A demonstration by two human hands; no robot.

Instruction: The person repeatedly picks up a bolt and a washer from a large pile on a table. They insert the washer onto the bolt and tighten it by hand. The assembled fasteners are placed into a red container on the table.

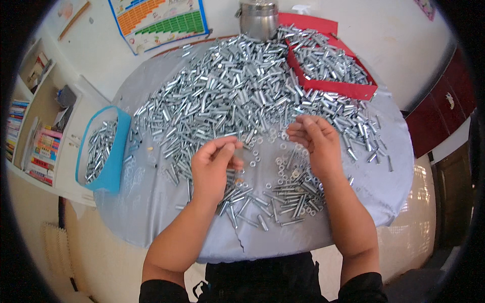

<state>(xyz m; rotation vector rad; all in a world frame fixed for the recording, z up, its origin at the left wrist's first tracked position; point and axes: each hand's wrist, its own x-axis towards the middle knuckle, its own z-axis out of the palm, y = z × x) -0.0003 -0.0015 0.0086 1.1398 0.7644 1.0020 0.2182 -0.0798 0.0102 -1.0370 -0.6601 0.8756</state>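
My left hand (212, 164) hovers over the front middle of the table, thumb and curled fingers closed together. Any small part in its pinch is too hard to make out. To its right, my right hand (318, 144) is also closed, thumb against bent fingers; what lies between them is hidden. Below and between the hands are loose washers or nuts (281, 171) and a heap of thin bolts (293, 199). Beyond them spreads a large mound of silvery metal sleeves (217, 91).
A blue basket (112, 166) holding metal parts stands at the left edge. A red box (348, 90), full of similar parts, is at the back right beside a steel canister (258, 21). A grey cloth (379, 197) covers the round table. Shelves with books (45, 146) stand left.
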